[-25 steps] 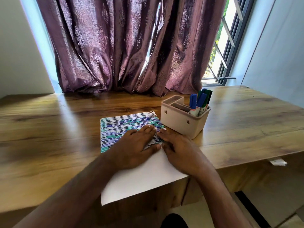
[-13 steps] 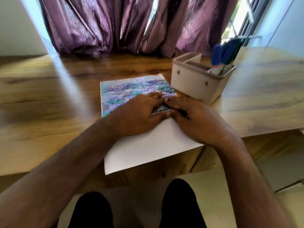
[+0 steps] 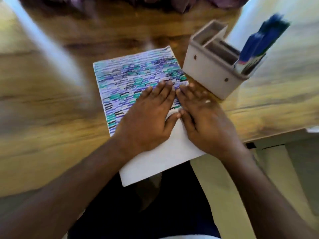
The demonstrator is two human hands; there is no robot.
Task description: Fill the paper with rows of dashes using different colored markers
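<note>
A white sheet of paper (image 3: 131,78) lies on the wooden table, its far half covered in rows of blue, purple, teal and black dashes, its near half blank and hanging over the table's front edge. My left hand (image 3: 148,118) lies flat, palm down, on the middle of the sheet. Beside it my right hand (image 3: 205,119) also rests flat on the paper's right side, the two thumbs almost touching. Neither hand holds a marker. Several markers (image 3: 255,49) with blue and green caps stand in a beige holder (image 3: 207,71) just right of the sheet.
The wooden table (image 3: 43,109) spreads wide to the left and right. Purple curtain hangs at the far edge. The holder nearly touches my right fingertips. My dark-clothed legs show below the table's front edge. The frame is motion-blurred.
The view has tilted down and drawn nearer, so the paper and holder look bigger. Both hands stay flat on the sheet in about the same places.
</note>
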